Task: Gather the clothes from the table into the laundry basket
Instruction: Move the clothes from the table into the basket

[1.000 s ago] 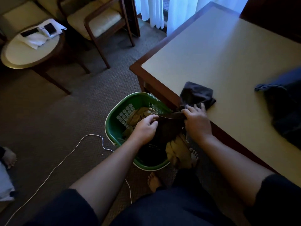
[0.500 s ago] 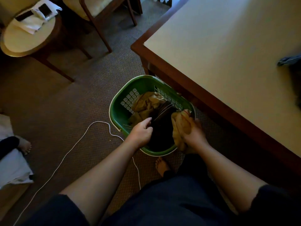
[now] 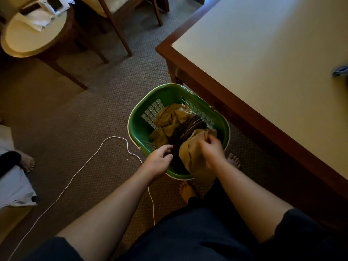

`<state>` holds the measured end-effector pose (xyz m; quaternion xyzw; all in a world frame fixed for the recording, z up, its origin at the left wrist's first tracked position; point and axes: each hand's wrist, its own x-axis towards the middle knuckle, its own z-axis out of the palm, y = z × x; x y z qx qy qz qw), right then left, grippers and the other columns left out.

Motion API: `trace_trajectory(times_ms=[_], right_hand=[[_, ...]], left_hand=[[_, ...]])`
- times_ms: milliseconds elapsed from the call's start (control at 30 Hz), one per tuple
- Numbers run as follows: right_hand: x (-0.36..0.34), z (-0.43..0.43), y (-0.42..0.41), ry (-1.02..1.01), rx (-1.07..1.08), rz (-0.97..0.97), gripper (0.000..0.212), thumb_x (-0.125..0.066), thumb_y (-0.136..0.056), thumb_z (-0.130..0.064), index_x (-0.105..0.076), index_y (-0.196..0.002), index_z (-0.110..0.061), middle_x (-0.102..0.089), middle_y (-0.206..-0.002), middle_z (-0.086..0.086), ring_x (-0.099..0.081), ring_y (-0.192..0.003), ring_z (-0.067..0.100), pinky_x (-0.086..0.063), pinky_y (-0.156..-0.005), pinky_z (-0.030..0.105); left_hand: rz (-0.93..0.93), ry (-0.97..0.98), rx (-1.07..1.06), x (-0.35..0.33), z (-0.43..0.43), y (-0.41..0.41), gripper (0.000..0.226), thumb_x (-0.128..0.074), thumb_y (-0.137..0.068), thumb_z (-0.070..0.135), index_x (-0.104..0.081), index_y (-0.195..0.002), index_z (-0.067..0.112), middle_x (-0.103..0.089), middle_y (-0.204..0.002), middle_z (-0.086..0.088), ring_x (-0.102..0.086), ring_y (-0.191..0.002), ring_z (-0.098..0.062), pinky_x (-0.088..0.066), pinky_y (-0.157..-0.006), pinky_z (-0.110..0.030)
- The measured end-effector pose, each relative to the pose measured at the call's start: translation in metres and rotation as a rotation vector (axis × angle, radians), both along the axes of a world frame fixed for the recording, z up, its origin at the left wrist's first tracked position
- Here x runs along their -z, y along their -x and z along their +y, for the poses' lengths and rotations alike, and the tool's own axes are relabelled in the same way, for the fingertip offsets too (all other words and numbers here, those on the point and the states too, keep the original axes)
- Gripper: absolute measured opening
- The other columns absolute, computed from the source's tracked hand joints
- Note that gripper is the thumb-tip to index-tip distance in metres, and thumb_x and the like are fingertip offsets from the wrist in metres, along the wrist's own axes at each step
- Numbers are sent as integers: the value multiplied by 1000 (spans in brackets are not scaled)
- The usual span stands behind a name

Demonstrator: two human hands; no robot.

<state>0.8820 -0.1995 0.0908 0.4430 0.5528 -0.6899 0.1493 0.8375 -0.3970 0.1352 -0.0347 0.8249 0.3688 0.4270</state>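
Brown carpet (image 3: 90, 113); green basket (image 3: 167, 91) of clothes (image 3: 173, 115) beside table (image 3: 263, 53).

Desk (image 3: 263, 63), cream top: bore a blue garment (image 3: 339, 71), far right. Carpeted floor (image 3: 75, 110): bore a green laundry basket (image 3: 137, 129) and a white cable (image 3: 114, 137).

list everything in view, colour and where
laundry basket: 1, green, on carpet by table
tan clothes: at least 1, tan, in basket, over near rim
dark garment: 1, dark, in basket
blue garment: 1, blue, table's right edge
table: 1, cream top, right
cable: 1, white, on carpet
side table: 1, cream, upper left
chair: 1, wooden, top
left hand: 1, at basket's near rim
right hand: 1, pinching tan clothes
feet: 2, bare, by basket
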Motion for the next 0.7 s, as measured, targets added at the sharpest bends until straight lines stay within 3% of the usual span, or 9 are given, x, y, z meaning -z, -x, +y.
trace_trajectory(times_ms=[133,200,367,500,633,700], right_hand=[[-28,-1,39,428,282,303,23,-61,-98,-9,-62,-119,-18,-63,-127,15,-63,-119,32,-52,-103,51],[-26,4,47,431,224,280,25,-62,-98,-10,-61,-122,-18,-62,-130,15,-62,-120,31,-52,-103,49],[0,17,34,-337,-683,-184,46,-63,-97,-30,-56,-139,-14,-62,-133,9,-59,-121,27,-49,-105,41],[4,12,31,-495,-818,-87,61,-59,-98,-39,-41,-151,-15,-52,-146,9,-50,-135,26,-45,-111,42],[8,3,51,-649,-1010,62,63,-57,-98,-41,-36,-154,-21,-46,-152,6,-46,-138,24,-45,-110,41],[19,1,69,-752,-1174,107,63,-55,-99,-40,-31,-155,-23,-36,-158,6,-37,-144,27,-40,-113,44]], left_hand=[[43,-37,-109,-3,-9,2,41,-50,-104,20,-53,-144,30,-58,-138,3,-57,-122,-15,-48,-99,-33],[32,-45,-171,-3,-13,3,39,-51,-104,22,-53,-142,32,-59,-132,6,-59,-116,-15,-51,-98,-36],[-5,-44,-226,5,-22,1,40,-53,-104,25,-54,-143,32,-56,-140,1,-56,-123,-17,-49,-104,-39],[-34,-53,-237,13,-21,-1,43,-53,-103,26,-52,-146,32,-54,-144,0,-57,-123,-15,-51,-96,-31],[-31,-37,-234,29,-12,12,46,-54,-103,30,-48,-149,31,-56,-141,1,-57,-121,-15,-48,-103,-33],[14,-15,-209,44,-5,26,52,-55,-101,34,-44,-152,31,-53,-147,1,-53,-131,-19,-43,-112,-36]])
